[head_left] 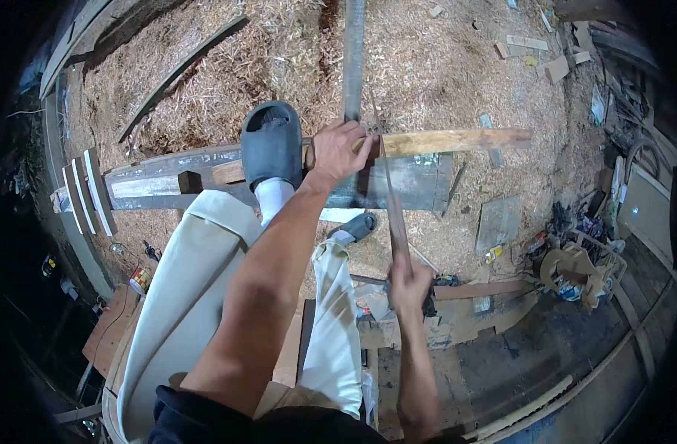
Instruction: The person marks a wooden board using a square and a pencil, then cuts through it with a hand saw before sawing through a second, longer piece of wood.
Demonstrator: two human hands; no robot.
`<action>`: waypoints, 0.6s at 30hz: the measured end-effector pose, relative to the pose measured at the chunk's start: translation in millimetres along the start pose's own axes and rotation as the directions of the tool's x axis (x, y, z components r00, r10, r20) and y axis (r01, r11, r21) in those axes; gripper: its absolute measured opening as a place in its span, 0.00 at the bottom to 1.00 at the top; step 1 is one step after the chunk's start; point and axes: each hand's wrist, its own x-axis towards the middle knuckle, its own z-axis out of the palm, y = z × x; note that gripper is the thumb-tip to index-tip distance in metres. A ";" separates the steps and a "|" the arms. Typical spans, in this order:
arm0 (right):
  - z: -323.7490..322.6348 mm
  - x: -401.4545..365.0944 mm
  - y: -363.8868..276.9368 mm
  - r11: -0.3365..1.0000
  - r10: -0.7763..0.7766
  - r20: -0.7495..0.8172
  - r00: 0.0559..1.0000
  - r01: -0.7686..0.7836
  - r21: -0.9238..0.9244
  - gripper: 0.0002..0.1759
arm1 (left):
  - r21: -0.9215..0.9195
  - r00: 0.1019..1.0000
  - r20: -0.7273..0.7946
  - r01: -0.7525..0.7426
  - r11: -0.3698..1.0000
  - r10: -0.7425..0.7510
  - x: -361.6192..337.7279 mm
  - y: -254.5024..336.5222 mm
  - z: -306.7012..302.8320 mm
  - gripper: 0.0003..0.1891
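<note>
- Left hand (338, 152), head view: closed over the near end of a wooden batten (457, 140), palm down, pressing it onto a grey beam (416, 185) just above centre.
- Right hand (410, 285): fist wrapped tight round the handle of a handsaw (392, 207) at about 5 o'clock from centre. The blade runs up toward 12 o'clock and meets the batten right beside the left hand's fingers.
- Batten: it lies across the beam, its free end pointing to 3 o'clock and reaching past the beam's end.
- Bracing: a foot in a grey slide sandal (272, 144) stands on the beam at 9 o'clock from the left hand. The other foot (357, 226) is lower, at 6 o'clock from that hand.
- Surroundings: wood shavings (442, 66) cover the ground from 10 to 2 o'clock, a grey bar (353, 52) runs off toward 12 o'clock, and small offcuts (527, 42) lie at 1 o'clock.
- Step in hand, as I judge it: a crosscut through the batten. How deep the kerf goes I cannot tell.
- Next move calls for: straight, even strokes along the blade's line, steady downward pressure from the left hand, and fingers held clear of the teeth, which run very close to them.
</note>
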 end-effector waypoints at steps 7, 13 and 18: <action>43.1 68.9 33.0 0.982 -0.100 -0.034 0.994 0.104 0.155 0.24 | -0.049 0.849 -0.134 0.510 0.859 -0.512 15.7 6.6 3.9 0.19; 29.0 69.9 13.6 0.903 0.084 0.115 0.990 -0.125 0.411 0.27 | 0.057 0.753 -0.186 0.649 0.758 -0.631 21.6 15.3 7.7 0.21; -28.9 -23.7 -44.0 0.988 0.157 0.053 0.986 -0.158 0.000 0.23 | 0.074 0.782 -0.236 0.607 0.792 -0.577 20.7 7.2 15.0 0.21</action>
